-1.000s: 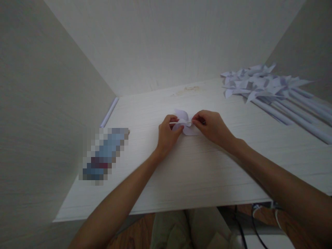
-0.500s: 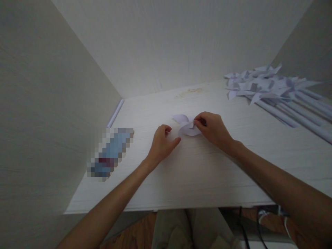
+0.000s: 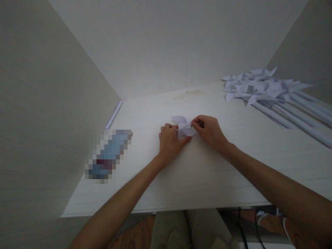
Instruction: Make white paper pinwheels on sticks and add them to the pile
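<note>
A white paper pinwheel (image 3: pixel 183 128) with curled blades lies on the white tabletop between my hands. My left hand (image 3: pixel 170 141) grips its left and near edge, the thumb along the front and the fingers bent at the side. At the pinwheel's middle, the thumb and forefinger of my right hand (image 3: pixel 207 129) are pinched together on the folded paper. A tiny dark spot shows at those fingertips, too small to name. The pinwheel's right side is partly hidden by my right hand.
Several finished-looking paper pinwheels (image 3: pixel 259 86) on rolled paper sticks (image 3: pixel 308 119) are piled at the back right. A single paper roll (image 3: pixel 114 114) lies along the left wall. A blurred-out flat object (image 3: pixel 110 154) rests at the left. Walls enclose the table (image 3: pixel 145 193) on three sides.
My left hand has moved right and closed on the pinwheel's edge; before, it was open beside it. My right hand stays pinched at the middle, with its fingertips slightly lower.
</note>
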The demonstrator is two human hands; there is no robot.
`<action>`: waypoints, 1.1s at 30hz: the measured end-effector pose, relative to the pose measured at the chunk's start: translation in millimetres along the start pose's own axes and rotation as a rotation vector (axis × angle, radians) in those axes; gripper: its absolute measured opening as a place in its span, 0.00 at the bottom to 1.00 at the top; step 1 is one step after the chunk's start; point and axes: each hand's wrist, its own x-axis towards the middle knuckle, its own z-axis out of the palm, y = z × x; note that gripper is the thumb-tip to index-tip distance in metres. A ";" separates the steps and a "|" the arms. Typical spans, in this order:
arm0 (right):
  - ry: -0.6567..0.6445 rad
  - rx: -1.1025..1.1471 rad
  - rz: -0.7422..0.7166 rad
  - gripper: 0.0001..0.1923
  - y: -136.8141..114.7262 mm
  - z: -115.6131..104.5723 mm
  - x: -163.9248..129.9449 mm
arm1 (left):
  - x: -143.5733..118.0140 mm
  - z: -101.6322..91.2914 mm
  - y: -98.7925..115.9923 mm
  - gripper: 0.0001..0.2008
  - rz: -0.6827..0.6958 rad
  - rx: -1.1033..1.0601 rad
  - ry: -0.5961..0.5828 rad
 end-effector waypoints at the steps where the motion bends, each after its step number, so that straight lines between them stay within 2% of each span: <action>1: -0.002 -0.003 -0.001 0.08 -0.6 -0.3 -0.2 | 0.8 0.6 1.4 0.22 -0.010 -0.009 -0.002; 7: -0.005 0.000 0.006 0.08 -2.8 -2.1 -0.6 | 7.7 4.4 3.8 0.16 -0.008 -0.188 0.037; 14: 0.028 0.071 0.034 0.07 -6.5 -6.3 -0.1 | 10.1 4.1 -0.6 0.14 -0.042 -0.732 0.065; 19: 0.017 0.125 0.065 0.07 -9.9 -11.5 1.5 | 11.3 -0.1 2.7 0.17 -0.118 -0.979 0.041; 27: -0.038 0.267 0.136 0.08 -11.2 -17.3 3.2 | 10.1 -1.8 3.1 0.20 -0.206 -1.177 0.011; 33: -0.062 0.457 0.170 0.08 -13.2 -19.0 2.5 | 10.4 -1.8 0.8 0.13 -0.202 -1.186 0.030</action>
